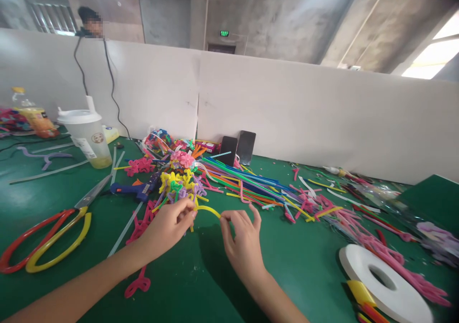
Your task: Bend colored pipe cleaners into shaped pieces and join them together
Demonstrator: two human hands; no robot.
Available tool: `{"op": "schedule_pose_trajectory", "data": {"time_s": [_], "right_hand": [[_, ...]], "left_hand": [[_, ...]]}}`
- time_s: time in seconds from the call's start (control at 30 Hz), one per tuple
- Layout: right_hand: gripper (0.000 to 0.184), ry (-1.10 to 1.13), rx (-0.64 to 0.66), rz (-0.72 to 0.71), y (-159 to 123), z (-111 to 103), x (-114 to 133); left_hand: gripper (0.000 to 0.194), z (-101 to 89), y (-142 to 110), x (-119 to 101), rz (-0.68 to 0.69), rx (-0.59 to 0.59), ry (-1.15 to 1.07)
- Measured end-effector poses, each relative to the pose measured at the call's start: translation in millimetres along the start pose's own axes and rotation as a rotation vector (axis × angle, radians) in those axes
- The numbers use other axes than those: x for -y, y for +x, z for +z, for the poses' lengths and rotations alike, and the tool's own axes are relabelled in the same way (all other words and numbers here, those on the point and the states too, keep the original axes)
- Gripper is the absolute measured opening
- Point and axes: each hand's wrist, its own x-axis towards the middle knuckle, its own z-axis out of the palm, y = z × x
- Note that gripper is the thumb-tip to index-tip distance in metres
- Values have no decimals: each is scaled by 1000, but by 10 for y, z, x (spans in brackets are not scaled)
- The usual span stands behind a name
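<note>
Pinching a yellow stem (pixel 208 209) near centre, left hand (pixel 179 220) and right hand (pixel 242 232) both clamped on it, fingertips closed. Just beyond, spotting a colourful clump (pixel 177 184). Swinging left: past glue gun (pixel 138 189) to scissors (pixel 68 218)! Far side, catching two phones (pixel 236 148) by the board (pixel 304 113). Near right, finding a white roll (pixel 401 289).

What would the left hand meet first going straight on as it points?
Probably the loose pile of long, multicoloured fuzzy stems beyond the left hand, though depth is unclear in this view.
</note>
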Motion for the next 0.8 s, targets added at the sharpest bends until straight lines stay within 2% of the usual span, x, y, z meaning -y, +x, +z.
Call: {"op": "schedule_pose_trajectory", "data": {"time_s": [0.1,0.23,0.33,0.43,0.57,0.8], "right_hand": [[18,254,152,148,-43,44,93],[25,745,322,389,-70,110,165],[24,1029,341,462,-67,131,194],[23,1154,338,485,-64,133,217],[22,1193,347,488,-58,124,241],[20,1091,383,500,-52,115,247]], "left_hand": [[16,-4,1,-63,-140,14,-365],[15,39,-10,-120,-214,62,-717],[12,76,-24,-136,-219,94,-899],[12,108,-38,-132,-241,117,-1007],[13,134,-47,-135,-252,172,-1015],[9,99,-42,-146,-147,96,-677]]}}
